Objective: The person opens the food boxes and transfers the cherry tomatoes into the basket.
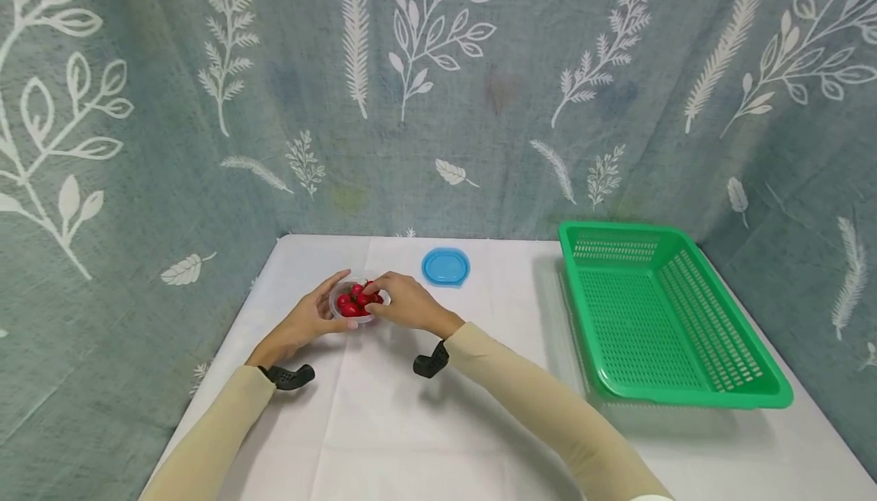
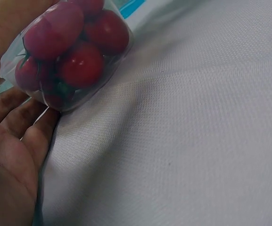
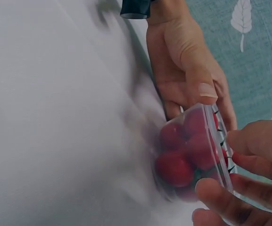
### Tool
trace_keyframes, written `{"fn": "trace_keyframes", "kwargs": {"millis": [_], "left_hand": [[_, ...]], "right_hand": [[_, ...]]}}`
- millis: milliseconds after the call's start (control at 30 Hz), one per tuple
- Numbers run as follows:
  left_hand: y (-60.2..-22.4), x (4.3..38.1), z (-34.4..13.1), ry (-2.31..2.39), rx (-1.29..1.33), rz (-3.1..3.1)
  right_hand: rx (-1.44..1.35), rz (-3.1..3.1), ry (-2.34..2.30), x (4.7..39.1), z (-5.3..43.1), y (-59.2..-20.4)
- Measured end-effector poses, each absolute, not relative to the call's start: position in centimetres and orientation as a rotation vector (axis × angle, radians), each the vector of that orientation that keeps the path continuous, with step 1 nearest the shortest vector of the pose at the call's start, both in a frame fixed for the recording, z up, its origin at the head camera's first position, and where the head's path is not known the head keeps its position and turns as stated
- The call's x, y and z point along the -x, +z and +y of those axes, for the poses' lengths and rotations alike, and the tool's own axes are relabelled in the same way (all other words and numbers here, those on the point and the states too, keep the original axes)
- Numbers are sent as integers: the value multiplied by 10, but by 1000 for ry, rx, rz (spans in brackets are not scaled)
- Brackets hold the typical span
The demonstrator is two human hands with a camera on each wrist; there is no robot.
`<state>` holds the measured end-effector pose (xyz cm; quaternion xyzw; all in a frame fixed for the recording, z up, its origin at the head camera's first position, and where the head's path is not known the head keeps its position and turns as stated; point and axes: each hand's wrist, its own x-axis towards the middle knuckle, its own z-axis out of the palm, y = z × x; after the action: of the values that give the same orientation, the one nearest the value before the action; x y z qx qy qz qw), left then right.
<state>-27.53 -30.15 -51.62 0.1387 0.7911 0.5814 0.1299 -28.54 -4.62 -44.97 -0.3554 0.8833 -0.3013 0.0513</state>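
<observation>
Head view: the left hand curls its fingers round a clear tub; the right hand has fingers among the tomatoes, whether pinching one I cannot tell. Tub looks well filled, handling unfinished; the blue lid lies off, on the table.

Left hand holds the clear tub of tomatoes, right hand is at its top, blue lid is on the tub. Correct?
Not the lid. The head view shows the blue lid lying on the white cloth, off the clear tub. The rest stands: left hand holds the tub of tomatoes, right hand is at its top.
</observation>
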Motion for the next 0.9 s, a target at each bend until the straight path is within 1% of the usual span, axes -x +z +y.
{"fn": "trace_keyframes", "kwargs": {"millis": [333, 667, 900], "left_hand": [[-516, 272, -301, 1675, -390, 2316], [-515, 271, -301, 1702, -406, 2283], [-515, 271, -301, 1702, -413, 2284]], "right_hand": [[1034, 2746, -771, 290, -57, -453], [992, 2746, -861, 288, -64, -455], [874, 2758, -854, 287, -69, -456]]}}
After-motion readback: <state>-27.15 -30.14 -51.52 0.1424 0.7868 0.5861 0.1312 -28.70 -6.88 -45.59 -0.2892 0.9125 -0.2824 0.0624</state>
